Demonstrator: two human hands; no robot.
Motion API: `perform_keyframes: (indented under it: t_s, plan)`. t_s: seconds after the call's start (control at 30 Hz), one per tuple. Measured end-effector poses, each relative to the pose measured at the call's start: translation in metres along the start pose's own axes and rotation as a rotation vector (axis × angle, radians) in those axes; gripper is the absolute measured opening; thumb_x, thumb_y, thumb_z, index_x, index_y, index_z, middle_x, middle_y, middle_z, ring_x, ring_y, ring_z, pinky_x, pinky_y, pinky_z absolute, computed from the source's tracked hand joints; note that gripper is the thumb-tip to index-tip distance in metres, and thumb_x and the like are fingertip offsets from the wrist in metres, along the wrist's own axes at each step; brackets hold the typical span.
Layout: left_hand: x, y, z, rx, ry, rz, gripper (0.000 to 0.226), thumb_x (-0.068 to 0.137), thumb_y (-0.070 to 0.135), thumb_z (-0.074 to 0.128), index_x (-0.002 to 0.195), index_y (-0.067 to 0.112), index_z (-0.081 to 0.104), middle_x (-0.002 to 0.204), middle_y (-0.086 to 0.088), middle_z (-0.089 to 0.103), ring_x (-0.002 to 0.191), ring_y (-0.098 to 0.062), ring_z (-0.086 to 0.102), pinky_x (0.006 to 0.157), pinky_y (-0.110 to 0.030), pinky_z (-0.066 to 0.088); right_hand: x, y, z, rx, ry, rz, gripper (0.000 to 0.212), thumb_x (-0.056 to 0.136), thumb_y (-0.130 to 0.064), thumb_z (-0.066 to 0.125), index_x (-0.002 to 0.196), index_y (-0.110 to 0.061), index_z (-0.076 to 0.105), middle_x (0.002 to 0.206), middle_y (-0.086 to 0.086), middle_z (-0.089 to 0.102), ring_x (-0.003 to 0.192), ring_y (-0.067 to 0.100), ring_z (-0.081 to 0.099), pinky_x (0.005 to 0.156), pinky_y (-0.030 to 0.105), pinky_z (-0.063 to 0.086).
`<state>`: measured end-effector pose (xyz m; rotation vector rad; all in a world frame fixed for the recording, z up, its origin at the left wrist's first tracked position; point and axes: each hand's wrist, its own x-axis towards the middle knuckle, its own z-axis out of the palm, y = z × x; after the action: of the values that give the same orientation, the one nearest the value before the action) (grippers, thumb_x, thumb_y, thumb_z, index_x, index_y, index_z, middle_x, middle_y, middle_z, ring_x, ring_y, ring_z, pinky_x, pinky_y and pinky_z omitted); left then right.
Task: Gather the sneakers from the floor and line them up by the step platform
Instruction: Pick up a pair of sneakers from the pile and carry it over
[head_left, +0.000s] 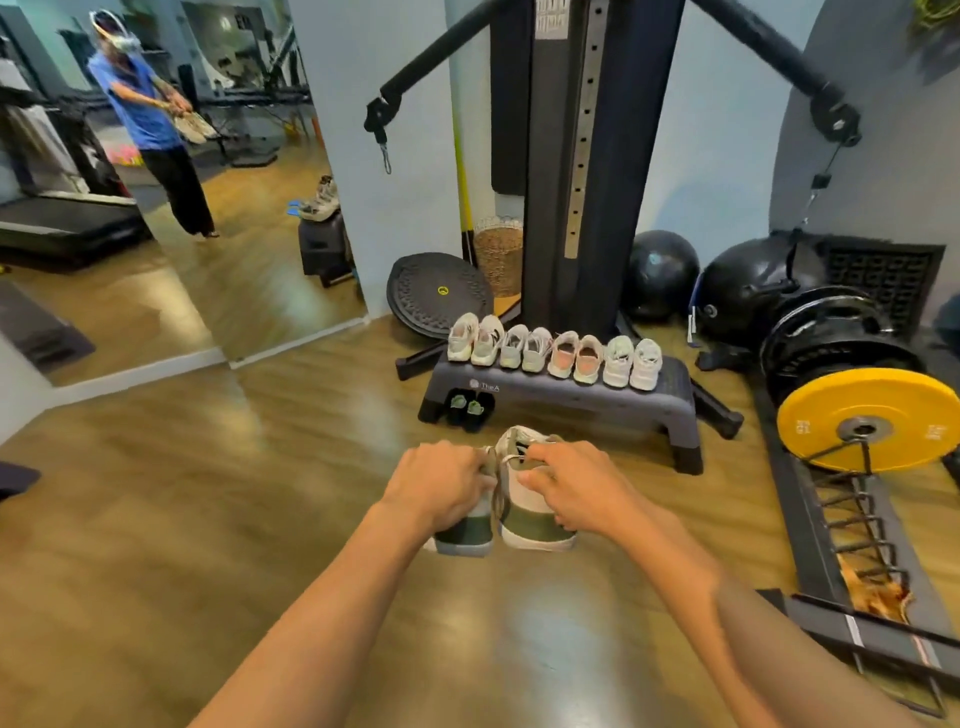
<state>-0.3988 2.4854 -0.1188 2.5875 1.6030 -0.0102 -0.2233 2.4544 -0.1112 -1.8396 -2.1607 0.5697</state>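
Already eight sneakers (563, 356) are sitting on the step platform (571, 404), a dark pair (470, 410) before it; the left hand (441, 483) and right hand (569, 488) are each gripping one unplaced green-heeled sneaker (535, 522).

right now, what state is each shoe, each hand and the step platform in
left hand, grips the left white-and-olive sneaker, off the floor
right hand, grips the right white-and-olive sneaker, off the floor
grey plastic step platform, on the floor, eight pale sneakers lined up on top
black-and-green shoe pair, on the floor, tucked under the platform
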Motion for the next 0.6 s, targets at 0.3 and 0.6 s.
perform_keyframes:
  t_s: [0.3, 0.6]
  plan:
    - [0.228, -0.093, 0.048, -0.157, -0.155, -0.014, 0.021, 0.088, 0.043, 0.054, 0.087, 0.024, 0.06, 0.096, -0.007, 0.067, 0.092, -0.029, 0.062, 0.076, -0.037, 0.046, 0.215, 0.075, 0.032, 0.104, -0.147, 0.144, 0.012, 0.09, -0.034, 0.058, 0.097, -0.025, 0.059, 0.094, 0.002, 0.065, 0.073, 0.019, 0.063, 0.062, 0.035, 0.055]
    - [0.407, -0.14, 0.123, -0.238, -0.336, -0.052, 0.044, 0.075, 0.027, 0.076, 0.113, 0.019, 0.056, 0.117, -0.009, 0.063, 0.109, -0.032, 0.058, 0.082, -0.037, 0.047, 0.384, 0.163, 0.079, 0.111, -0.246, 0.292, 0.042, 0.081, -0.02, 0.068, 0.12, -0.025, 0.055, 0.118, 0.005, 0.061, 0.102, 0.025, 0.059, 0.08, 0.038, 0.054]
